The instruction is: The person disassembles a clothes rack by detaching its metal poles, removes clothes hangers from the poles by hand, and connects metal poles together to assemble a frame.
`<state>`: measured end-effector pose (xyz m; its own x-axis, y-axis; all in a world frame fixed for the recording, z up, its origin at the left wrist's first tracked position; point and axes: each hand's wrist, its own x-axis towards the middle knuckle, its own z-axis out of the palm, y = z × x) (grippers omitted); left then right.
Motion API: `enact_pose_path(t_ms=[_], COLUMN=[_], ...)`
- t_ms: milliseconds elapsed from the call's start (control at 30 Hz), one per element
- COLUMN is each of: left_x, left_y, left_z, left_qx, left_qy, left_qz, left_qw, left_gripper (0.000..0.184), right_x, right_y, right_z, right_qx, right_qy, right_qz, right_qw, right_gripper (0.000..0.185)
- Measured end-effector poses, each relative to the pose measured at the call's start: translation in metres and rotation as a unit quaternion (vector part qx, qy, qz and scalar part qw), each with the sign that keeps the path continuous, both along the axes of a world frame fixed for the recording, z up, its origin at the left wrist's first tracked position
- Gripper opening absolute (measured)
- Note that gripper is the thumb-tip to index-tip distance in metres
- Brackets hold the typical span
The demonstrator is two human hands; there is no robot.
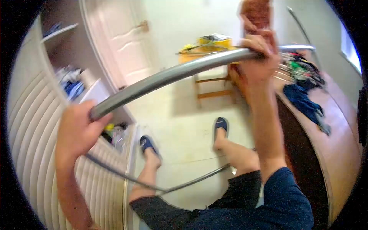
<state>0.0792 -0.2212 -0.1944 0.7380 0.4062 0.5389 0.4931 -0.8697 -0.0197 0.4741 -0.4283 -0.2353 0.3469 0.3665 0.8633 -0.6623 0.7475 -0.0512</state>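
Note:
A grey metal tube (172, 76), bowed by the lens, slants across the view from lower left to upper right. My left hand (78, 132) is closed around its lower left end. Farther along, my right hand (258, 57) grips the same tube, with the fingers wrapped over the top. Beyond that hand the tube goes on to a joint with another thin metal tube (301, 27) by the wall. Lower down, a thinner metal tube (197, 179) runs across in front of my legs. Just above my right hand is a blurred reddish-brown thing (257, 13) that I cannot make out.
A white cabinet (32, 122) with open shelves of clothes stands at left, near a white door (124, 36). A wooden stool (214, 94) bears a yellow box (216, 42). Clothes (303, 101) lie on a wooden surface (337, 134) at right. My slippered feet (221, 125) are on the tiles.

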Motion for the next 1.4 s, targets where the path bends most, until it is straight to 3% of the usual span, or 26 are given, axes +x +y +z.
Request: enact_pose_path(t_ms=[33,67,167,233,267,300,333,367,433,533,633,700,767,833,900,967,1033,1067,1100,1167,1200,1233,1300,1333,1367,1400], left_x=[0.001,0.003,0.015,0.028,0.032,0.037,0.041,0.044,0.043,0.033,0.025,0.035,0.042,0.048,0.049,0.048,0.048,0.047,0.044,0.032,0.027,0.029,0.034,0.041,0.04,0.042], left_y=[-0.002,0.004,0.013,0.017,0.019,0.02,0.022,0.02,0.018,0.008,0.0,0.018,0.024,0.029,0.032,0.025,0.022,0.019,0.017,0.01,0.006,0.006,0.006,0.009,0.016,0.017], left_z=[0.0,-0.012,-0.038,-0.055,-0.055,-0.052,-0.049,-0.047,-0.041,-0.03,-0.016,-0.036,-0.042,-0.045,-0.049,-0.043,-0.037,-0.034,-0.028,-0.008,0.005,0.003,0.001,-0.022,-0.035,-0.044], left_qx=[0.001,0.108,0.379,0.442,0.45,0.456,0.461,0.429,0.396,0.242,0.193,0.201,0.424,0.428,0.43,0.402,0.309,0.233,0.233,0.134,0.038,0.036,0.068,0.134,0.28,0.358], left_qy=[0.017,-0.052,-0.189,-0.214,-0.218,-0.224,-0.223,-0.216,-0.211,-0.119,-0.058,-0.116,-0.278,-0.274,-0.265,-0.27,-0.212,-0.184,-0.184,-0.041,-0.003,-0.002,-0.022,-0.129,-0.204,-0.242], left_qz=[0.01,-0.003,-0.04,-0.032,-0.02,-0.012,0.005,0.001,0.0,-0.006,0.007,-0.017,-0.068,-0.049,-0.003,-0.022,-0.007,0.0,0.0,-0.009,-0.028,-0.031,-0.015,-0.016,-0.061,-0.057], left_qw=[1.0,0.993,0.905,0.87,0.866,0.861,0.859,0.877,0.894,0.963,0.979,0.973,0.859,0.86,0.863,0.875,0.927,0.955,0.955,0.99,0.999,0.999,0.997,0.982,0.936,0.9], left_gripper=[0.019,0.024,0.029,0.029,0.019,0.012,0.012,0.011,0.011,0.013,0.013,0.019,0.018,0.017,0.018,0.024,0.03,0.03,0.03,0.028,0.025,0.025,0.021,0.019,0.024,0.016], right_x=[-0.01,0.003,0.012,0.015,0.036,0.049,0.036,0.04,0.033,0.012,0.03,0.045,0.047,0.045,0.038,0.035,0.038,0.037,0.036,-0.001,-0.019,-0.002,0.049,0.054,0.058,0.061], right_y=[-0.002,0.001,-0.006,-0.005,-0.008,-0.014,-0.011,-0.014,-0.013,-0.009,-0.002,-0.002,-0.006,-0.009,-0.011,-0.014,-0.016,-0.012,-0.01,-0.004,-0.003,-0.004,-0.006,-0.006,-0.007,-0.009], right_z=[0.0,-0.001,0.002,-0.001,-0.005,-0.008,-0.007,-0.007,-0.012,-0.002,-0.004,-0.005,-0.003,-0.001,0.003,0.009,0.012,0.01,0.012,0.025,0.029,0.027,0.017,0.016,0.014,0.012], right_qx=[-0.012,-0.009,-0.083,-0.089,-0.097,-0.108,-0.103,-0.08,-0.04,-0.012,-0.027,-0.038,-0.046,-0.078,-0.08,-0.082,-0.133,-0.102,-0.103,-0.106,-0.098,-0.1,-0.066,-0.081,-0.078,-0.096], right_qy=[0.047,0.043,0.086,0.099,0.071,0.062,0.077,0.014,0.002,-0.073,-0.086,-0.056,-0.02,0.02,-0.014,-0.047,0.0,-0.02,-0.021,0.069,0.042,0.043,-0.022,0.02,0.025,0.037], right_qz=[-0.034,-0.009,0.017,-0.024,0.05,0.011,-0.084,-0.026,-0.072,0.016,-0.052,-0.05,-0.055,-0.084,-0.065,-0.047,-0.095,-0.105,-0.105,-0.125,-0.087,-0.09,0.022,-0.011,-0.016,-0.014], right_qw=[0.998,0.999,0.993,0.991,0.992,0.992,0.988,0.996,0.997,0.997,0.995,0.996,0.997,0.993,0.995,0.994,0.987,0.989,0.989,0.984,0.99,0.99,0.997,0.996,0.996,0.995], right_gripper=[0.027,0.027,0.03,0.032,0.032,0.033,0.033,0.033,0.03,0.023,0.029,0.029,0.03,0.031,0.031,0.031,0.037,0.034,0.034,0.031,0.034,0.034,0.039,0.044,0.044,0.045])
